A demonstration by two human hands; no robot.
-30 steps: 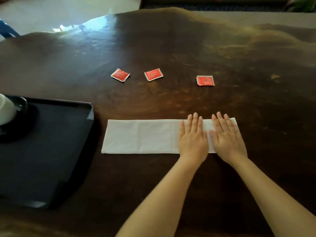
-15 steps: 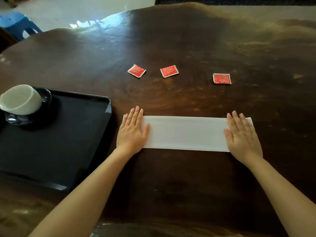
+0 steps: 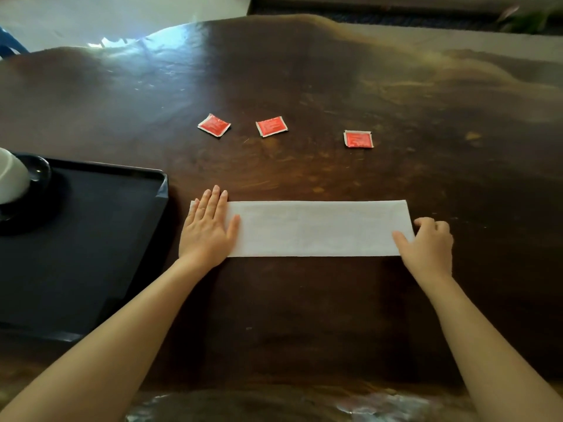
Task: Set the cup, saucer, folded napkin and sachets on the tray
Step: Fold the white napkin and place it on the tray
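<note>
A long white napkin [image 3: 316, 228] lies flat on the dark wooden table, folded into a strip. My left hand [image 3: 208, 228] presses flat on its left end, fingers together. My right hand [image 3: 428, 243] curls at the right end, thumb on top of the napkin's edge and fingers bent beside it, pinching that end. Three red sachets [image 3: 214, 125] [image 3: 271, 126] [image 3: 358, 139] lie in a row beyond the napkin. At the left is the black tray [image 3: 91, 239] with a white cup [image 3: 10, 178] lying tilted on a dark saucer [image 3: 39, 169] at its far corner.
The wooden table [image 3: 335, 71] spreads wide with an uneven far edge. A pale floor shows beyond it, and part of a blue stool [image 3: 9, 45] sits at the far left. Bare wood lies between the napkin and the near table edge.
My left hand slid from the napkin's right half to its left end and stays there. My right hand changed from flat on the right end to curled, gripping that edge.
</note>
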